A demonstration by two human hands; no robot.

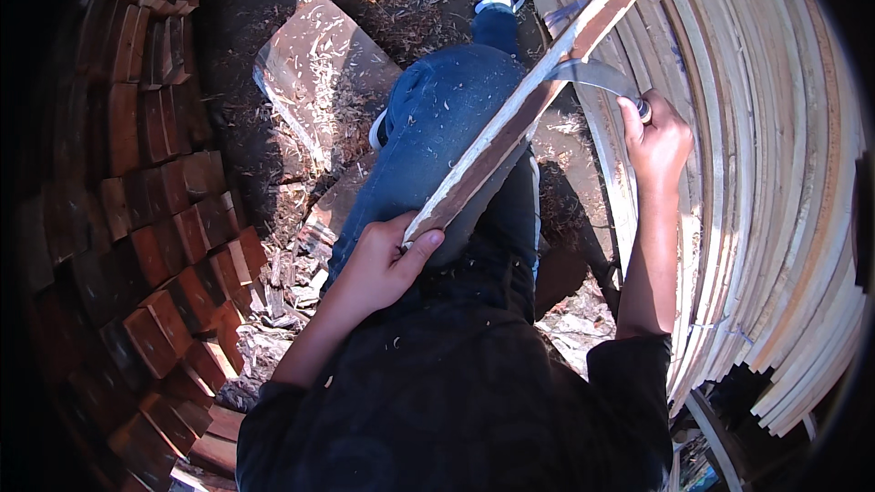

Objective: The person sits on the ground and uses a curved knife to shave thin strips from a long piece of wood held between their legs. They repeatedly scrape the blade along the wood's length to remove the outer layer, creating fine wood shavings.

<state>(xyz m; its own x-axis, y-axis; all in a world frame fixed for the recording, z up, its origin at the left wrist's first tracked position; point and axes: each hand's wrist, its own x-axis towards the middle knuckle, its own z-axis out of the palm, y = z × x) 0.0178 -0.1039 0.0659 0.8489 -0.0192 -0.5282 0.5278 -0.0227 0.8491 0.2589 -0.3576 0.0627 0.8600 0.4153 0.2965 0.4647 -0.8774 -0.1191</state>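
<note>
A long wooden strip (499,143), brown on its face and pale along one edge, slants across my lap toward the far right. My left hand (378,262) is closed around its near end, thumb on top. In my right hand (658,141) is the handle of a sickle with a curved metal blade (602,77). The blade reaches left and its tip end touches the strip about halfway along; the exact contact is hard to make out. Part of the strip lies over my blue-trousered leg (447,100).
Stacked reddish-brown wood blocks (155,342) rise on the left. Along the right lies a large pile of long pale wood strips (729,173), bound in places with blue ties. A flat board (314,59) strewn with shavings lies on the ground ahead, with more shavings around it.
</note>
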